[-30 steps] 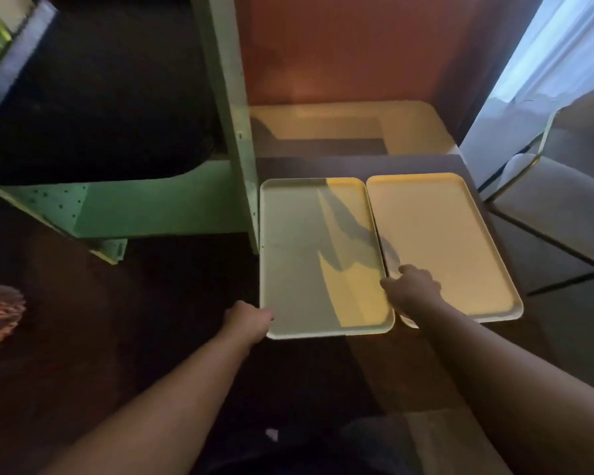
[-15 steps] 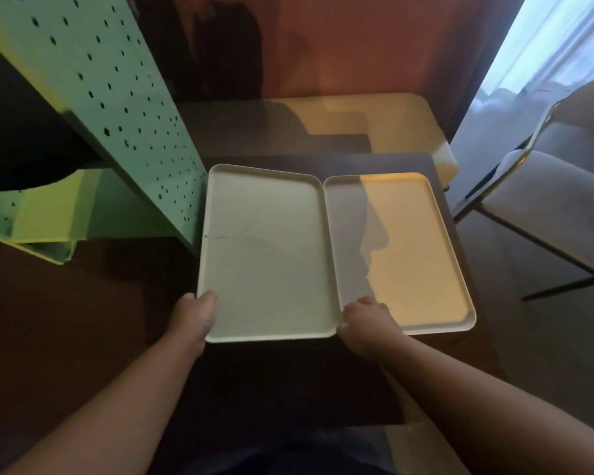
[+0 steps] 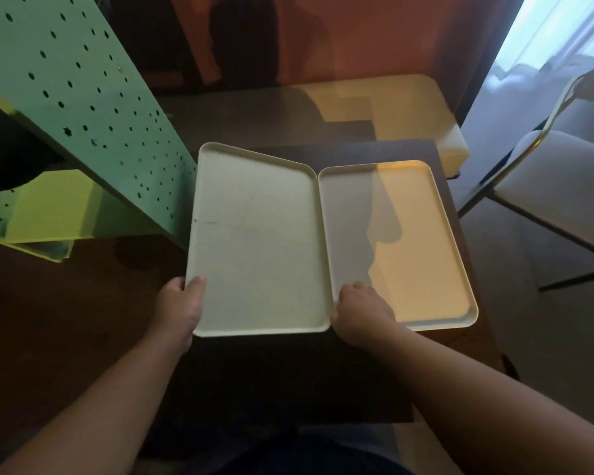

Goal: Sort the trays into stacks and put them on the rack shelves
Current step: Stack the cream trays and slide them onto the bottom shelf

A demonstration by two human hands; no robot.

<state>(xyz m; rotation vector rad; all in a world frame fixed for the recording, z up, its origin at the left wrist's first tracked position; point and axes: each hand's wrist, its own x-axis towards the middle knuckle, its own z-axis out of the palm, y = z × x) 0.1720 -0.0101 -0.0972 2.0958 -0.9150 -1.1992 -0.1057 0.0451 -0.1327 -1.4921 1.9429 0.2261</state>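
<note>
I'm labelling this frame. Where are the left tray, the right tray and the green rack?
left tray (image 3: 261, 241): head view, middle of its floor
right tray (image 3: 415, 252): head view, sunlit floor
green rack (image 3: 83, 108): head view, perforated side panel

Both forearms are bare from the lower edge of the picture up to the wrists; no sleeve shows on either. The left hand (image 3: 180, 305) and the right hand (image 3: 360, 311) are bare too, with nothing on the wrists or on the fingers that show. Between the forearms, at the bottom edge, lies dark blue clothing (image 3: 288, 454), too dim to identify.
</note>
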